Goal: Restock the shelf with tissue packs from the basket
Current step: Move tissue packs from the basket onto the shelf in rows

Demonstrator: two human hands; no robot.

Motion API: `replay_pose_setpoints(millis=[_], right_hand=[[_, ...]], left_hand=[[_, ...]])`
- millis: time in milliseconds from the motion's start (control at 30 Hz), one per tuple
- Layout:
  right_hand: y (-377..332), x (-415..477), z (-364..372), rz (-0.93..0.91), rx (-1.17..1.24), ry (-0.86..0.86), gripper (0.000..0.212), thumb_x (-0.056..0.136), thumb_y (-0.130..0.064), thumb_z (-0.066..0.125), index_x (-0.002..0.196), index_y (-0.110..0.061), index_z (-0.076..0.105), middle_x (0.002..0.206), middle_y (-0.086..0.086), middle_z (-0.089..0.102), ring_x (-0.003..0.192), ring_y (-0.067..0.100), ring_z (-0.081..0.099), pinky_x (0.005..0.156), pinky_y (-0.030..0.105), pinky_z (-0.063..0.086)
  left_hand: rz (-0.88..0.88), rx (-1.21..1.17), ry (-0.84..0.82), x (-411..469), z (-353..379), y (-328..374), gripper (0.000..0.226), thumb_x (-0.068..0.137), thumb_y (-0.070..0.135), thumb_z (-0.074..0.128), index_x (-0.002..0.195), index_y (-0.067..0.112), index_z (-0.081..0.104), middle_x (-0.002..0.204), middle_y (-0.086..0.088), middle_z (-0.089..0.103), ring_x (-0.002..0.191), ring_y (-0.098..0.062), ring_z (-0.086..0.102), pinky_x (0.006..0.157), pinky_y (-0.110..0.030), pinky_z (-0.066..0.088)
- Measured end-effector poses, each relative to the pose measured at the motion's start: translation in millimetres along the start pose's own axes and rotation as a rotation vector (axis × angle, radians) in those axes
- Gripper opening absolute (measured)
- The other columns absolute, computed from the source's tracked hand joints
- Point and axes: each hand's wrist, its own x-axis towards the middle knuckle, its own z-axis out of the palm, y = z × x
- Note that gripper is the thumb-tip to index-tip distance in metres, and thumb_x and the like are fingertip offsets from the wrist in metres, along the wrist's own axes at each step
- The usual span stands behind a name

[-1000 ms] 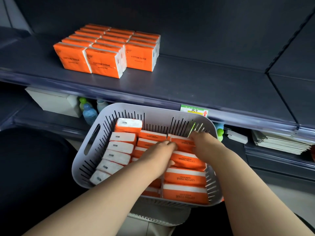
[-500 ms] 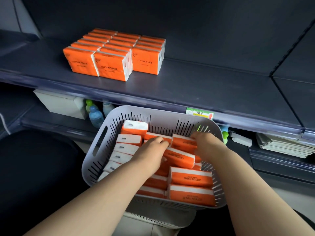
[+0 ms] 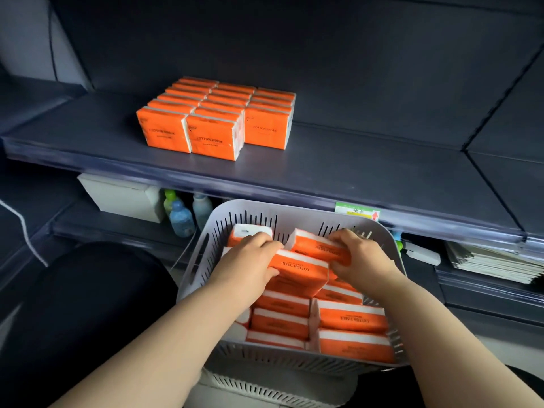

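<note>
A green-and-white price label carries a red arrow. Well left of the label and lower stands a white box, with three small bottles just beside it. Lower right of the label lies a stack of what may be booklets.

Your left hand: bare, fingernails cut short.
Your right hand: bare as well.
Your left forearm: bare from the wrist down to the view's lower edge.
Your right forearm: bare likewise.
Black rounded shape at your lower left: possibly your clothed knee; cannot tell.
</note>
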Motion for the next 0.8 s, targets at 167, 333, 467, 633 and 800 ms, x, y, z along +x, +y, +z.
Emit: replay_pose_setpoints(millis=[167, 333, 467, 633, 800], right_hand=[[-10.6, -5.9, -3.9, 0.008, 0.067, 0.098, 0.043, 0.081, -0.019, 0.069, 0.122, -0.026, 0.056, 0.106, -0.002, 0.060, 0.092, 0.015, 0.060, 0.073, 0.010, 0.038], [-21.8, 1.9, -20.5, 0.027, 0.012, 0.197, 0.048, 0.078, -0.024, 0.073, 0.124, -0.028, 0.058, 0.116, -0.006, 0.063, 0.103, 0.014, 0.056, 0.087, 0.020, 0.039], [-32.7, 18.4, -36.2, 0.043, 0.063, 0.204, 0.044, 0.081, -0.020, 0.070, 0.123, -0.027, 0.059, 0.107, -0.007, 0.062, 0.090, 0.008, 0.052, 0.079, 0.018, 0.035], [-50.9, 57.1, -56.1, 0.044, 0.022, 0.279, 0.047, 0.080, -0.018, 0.071, 0.125, -0.023, 0.059, 0.120, -0.001, 0.061, 0.109, 0.016, 0.055, 0.087, 0.015, 0.032], [-70.4, 108.4, -75.4, 0.049, 0.007, 0.375, 0.046, 0.080, -0.013, 0.069, 0.124, -0.020, 0.058, 0.118, 0.002, 0.063, 0.109, 0.020, 0.056, 0.084, 0.017, 0.033]], left_hand=[[0.041, 0.004, 0.018, -1.5, -16.9, -8.2, 0.049, 0.090, 0.031, 0.057, 0.137, 0.027, 0.042, 0.137, 0.009, 0.039, 0.125, -0.015, 0.039, 0.100, -0.035, 0.040], [0.120, 0.040, 0.046, 13.9, -37.0, -20.1, 0.050, 0.090, 0.033, 0.057, 0.137, 0.025, 0.042, 0.134, 0.008, 0.042, 0.124, -0.015, 0.040, 0.100, -0.033, 0.038], [0.192, 0.048, 0.057, 34.7, -50.6, -27.9, 0.047, 0.088, 0.032, 0.059, 0.133, 0.025, 0.048, 0.128, 0.007, 0.046, 0.120, -0.016, 0.044, 0.097, -0.035, 0.040], [0.244, 0.018, 0.134, 75.1, -74.1, -40.4, 0.046, 0.087, 0.029, 0.061, 0.132, 0.021, 0.050, 0.126, 0.005, 0.046, 0.117, -0.016, 0.045, 0.096, -0.033, 0.040], [0.216, -0.106, 0.237, 105.3, -80.5, -62.5, 0.049, 0.086, 0.025, 0.065, 0.132, 0.019, 0.051, 0.127, 0.004, 0.049, 0.116, -0.017, 0.048, 0.097, -0.030, 0.040]])
